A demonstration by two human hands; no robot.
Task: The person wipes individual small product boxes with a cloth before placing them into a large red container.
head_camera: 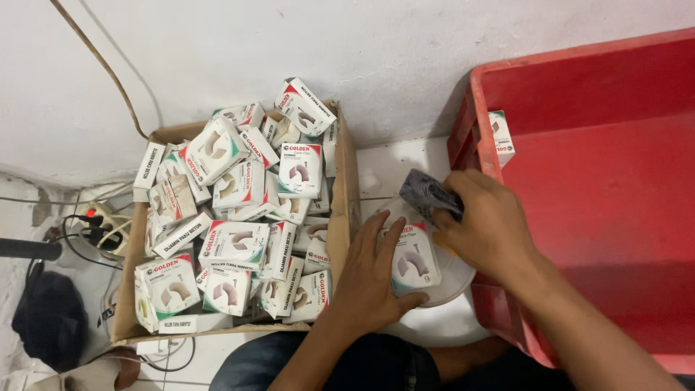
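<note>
Small white cardboard box gripped by left hand, long axis running away from body, between brown carton and red plastic crate. Right hand clutching dark crumpled cloth over box's far end. Little free floor around.

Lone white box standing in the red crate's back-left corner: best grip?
Pinch the white box across its two broad faces near the top, coming from above and the crate's open right. It stands upright against the red crate left wall, so that side is blocked.
</note>
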